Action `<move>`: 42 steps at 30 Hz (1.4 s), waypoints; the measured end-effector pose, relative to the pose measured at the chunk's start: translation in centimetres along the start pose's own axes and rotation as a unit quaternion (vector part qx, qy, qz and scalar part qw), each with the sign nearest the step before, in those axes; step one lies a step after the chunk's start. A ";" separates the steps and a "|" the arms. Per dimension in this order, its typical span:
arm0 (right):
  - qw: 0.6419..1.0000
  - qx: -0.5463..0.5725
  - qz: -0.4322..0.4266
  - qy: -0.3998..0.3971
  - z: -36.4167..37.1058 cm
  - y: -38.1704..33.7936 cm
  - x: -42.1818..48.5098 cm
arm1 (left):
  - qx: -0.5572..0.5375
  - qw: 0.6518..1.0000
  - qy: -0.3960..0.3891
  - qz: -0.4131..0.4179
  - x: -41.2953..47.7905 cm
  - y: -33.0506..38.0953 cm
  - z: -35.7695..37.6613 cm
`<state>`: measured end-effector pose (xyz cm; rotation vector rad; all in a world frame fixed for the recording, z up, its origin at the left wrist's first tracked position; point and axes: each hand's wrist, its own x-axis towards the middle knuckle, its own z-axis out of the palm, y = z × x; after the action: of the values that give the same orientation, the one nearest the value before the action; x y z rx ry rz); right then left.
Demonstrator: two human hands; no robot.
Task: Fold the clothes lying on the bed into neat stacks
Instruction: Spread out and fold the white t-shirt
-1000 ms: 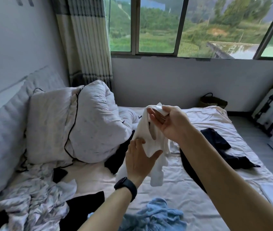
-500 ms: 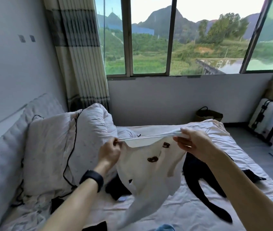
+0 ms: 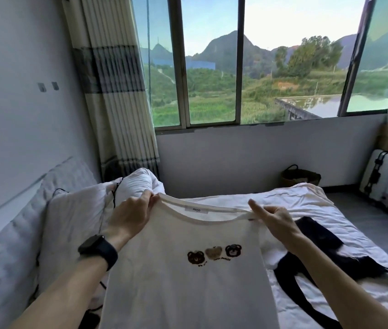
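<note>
White T-shirt held up over bed, bear print toward camera, hem out of view; left grip pinches one shoulder by collar, fingers curled; right grip pinches other shoulder, index finger straight out. Likely step: spread, lay flat. Hold shoulders level, collar taut; lower print-down onto sheet beside black garment, not on it; smooth before folding sleeves.

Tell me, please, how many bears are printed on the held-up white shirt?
3, in a row on the shirt: brown bear at left, tan bear in the middle, black bear at right.
</note>
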<state>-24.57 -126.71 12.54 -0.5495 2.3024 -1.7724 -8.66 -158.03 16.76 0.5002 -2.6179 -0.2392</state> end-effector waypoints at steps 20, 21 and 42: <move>0.960 -0.216 -0.149 0.097 0.3 -2.3 -2.5 | -0.215 0.976 0.030 -0.031 -1.2 -8.6 -2.1; 0.963 -0.233 -0.127 0.053 0.1 -2.3 -3.0 | -0.197 0.979 0.035 -0.040 -1.7 -8.9 -1.2; 0.984 -0.173 -0.023 0.046 -7.2 7.1 -13.5 | 0.006 0.995 0.096 -0.022 -17.1 -3.3 4.2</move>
<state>-16.11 -113.39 6.60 -0.5878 2.7053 -1.4477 4.50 -154.10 5.24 0.5575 -2.4247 -0.1804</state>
